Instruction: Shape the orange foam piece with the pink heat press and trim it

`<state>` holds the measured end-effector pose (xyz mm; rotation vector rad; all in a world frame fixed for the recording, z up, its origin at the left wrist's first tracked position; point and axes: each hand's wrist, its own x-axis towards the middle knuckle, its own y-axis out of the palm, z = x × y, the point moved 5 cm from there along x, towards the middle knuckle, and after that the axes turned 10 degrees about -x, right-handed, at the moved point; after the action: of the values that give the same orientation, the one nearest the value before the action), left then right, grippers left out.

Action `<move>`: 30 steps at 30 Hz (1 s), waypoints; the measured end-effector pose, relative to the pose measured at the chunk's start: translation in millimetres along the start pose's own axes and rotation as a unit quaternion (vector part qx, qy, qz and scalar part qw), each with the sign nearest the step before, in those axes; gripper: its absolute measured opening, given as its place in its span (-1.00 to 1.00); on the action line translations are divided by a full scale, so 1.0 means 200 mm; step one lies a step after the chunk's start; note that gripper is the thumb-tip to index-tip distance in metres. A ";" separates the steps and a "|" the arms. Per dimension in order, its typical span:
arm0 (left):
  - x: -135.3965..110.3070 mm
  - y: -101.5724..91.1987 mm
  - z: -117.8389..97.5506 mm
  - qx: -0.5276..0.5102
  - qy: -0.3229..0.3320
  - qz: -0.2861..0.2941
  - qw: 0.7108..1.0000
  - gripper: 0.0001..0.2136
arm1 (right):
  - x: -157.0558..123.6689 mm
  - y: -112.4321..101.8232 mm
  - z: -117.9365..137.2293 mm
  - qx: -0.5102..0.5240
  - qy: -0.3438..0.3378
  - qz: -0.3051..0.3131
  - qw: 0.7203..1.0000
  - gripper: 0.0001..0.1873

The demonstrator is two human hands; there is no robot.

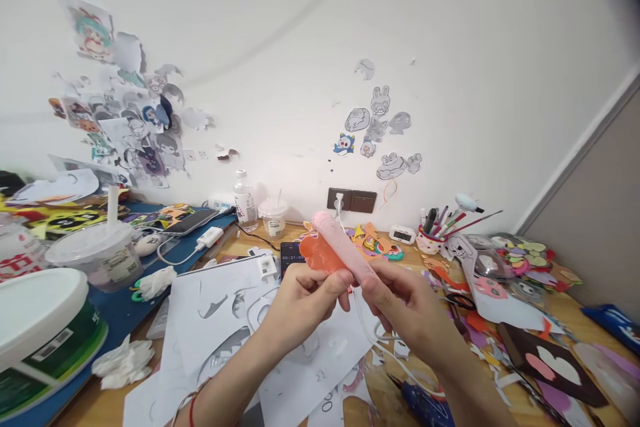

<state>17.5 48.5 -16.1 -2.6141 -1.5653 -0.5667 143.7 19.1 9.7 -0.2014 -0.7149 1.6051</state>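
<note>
Above the middle of the desk, my left hand (311, 300) pinches an orange foam piece (314, 253) with a rounded, scalloped end between thumb and fingers. My right hand (407, 297) grips the lower end of a pale pink foam strip (340, 243), round at its top, which slants up to the left. The strip lies against the orange piece, and my thumbs nearly meet where the two overlap; whether they are stuck together I cannot tell. White paper sheets (210, 300) with drawings and cut-outs lie below my hands. A white cable (367, 333) runs behind them.
A blue glue gun (425, 407) lies at the front, right of centre. Coloured foam scraps (480, 333) and a pen cup (431, 240) crowd the right side. A lidded drink cup (97, 253), a green-and-white tub (45, 347) and crumpled tissue (124, 361) stand left. A phone (293, 253) shows a timer.
</note>
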 end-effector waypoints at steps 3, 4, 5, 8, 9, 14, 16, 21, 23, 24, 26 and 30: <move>0.01 -0.05 -0.05 0.033 0.040 -0.009 0.999 -0.57 | -0.01 -0.05 -0.01 -0.099 -0.021 -0.018 0.995 -0.57; 0.01 -0.08 -0.08 0.037 0.058 -0.021 0.997 -0.58 | -0.01 -0.07 -0.01 -0.137 -0.033 -0.019 0.990 -0.57; 0.01 -0.11 -0.11 0.038 0.077 -0.036 0.996 -0.57 | -0.01 -0.08 -0.01 -0.173 -0.046 -0.018 0.984 -0.58; -0.01 -0.17 -0.20 0.089 0.118 -0.056 0.987 -0.62 | -0.03 -0.10 -0.01 -0.248 -0.083 -0.002 0.965 -0.62; -0.02 -0.18 -0.23 0.131 0.122 -0.044 0.983 -0.68 | -0.03 -0.10 0.00 -0.263 -0.096 0.007 0.960 -0.63; -0.07 -0.13 -0.32 0.311 0.137 0.019 0.940 -0.85 | -0.04 -0.11 0.01 -0.310 -0.125 0.038 0.942 -0.68; -0.08 -0.12 -0.33 0.324 0.148 0.000 0.934 -0.83 | -0.03 -0.10 -0.02 -0.303 -0.088 0.060 0.947 -0.68; -0.06 -0.15 -0.29 0.286 0.115 -0.035 0.951 -0.75 | -0.04 0.01 -0.08 -0.174 -0.013 0.186 0.967 -0.64; -0.06 -0.17 -0.28 0.269 0.096 -0.042 0.958 -0.74 | -0.05 0.06 -0.08 -0.131 -0.003 0.216 0.968 -0.60; -0.06 -0.18 -0.28 0.263 0.087 -0.051 0.960 -0.74 | -0.04 0.07 -0.08 -0.116 0.002 0.219 0.969 -0.59; -0.06 -0.20 -0.28 0.251 0.076 -0.069 0.963 -0.73 | -0.04 0.10 -0.05 -0.088 0.003 0.214 0.973 -0.58; -0.07 -0.21 -0.30 0.179 0.084 -0.064 0.978 -0.67 | -0.02 0.11 -0.02 -0.004 0.025 0.198 0.980 -0.58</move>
<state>-40.9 44.4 28.4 -2.1590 -1.6162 -0.4499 128.7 17.7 -7.1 -0.4096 -0.6699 1.9676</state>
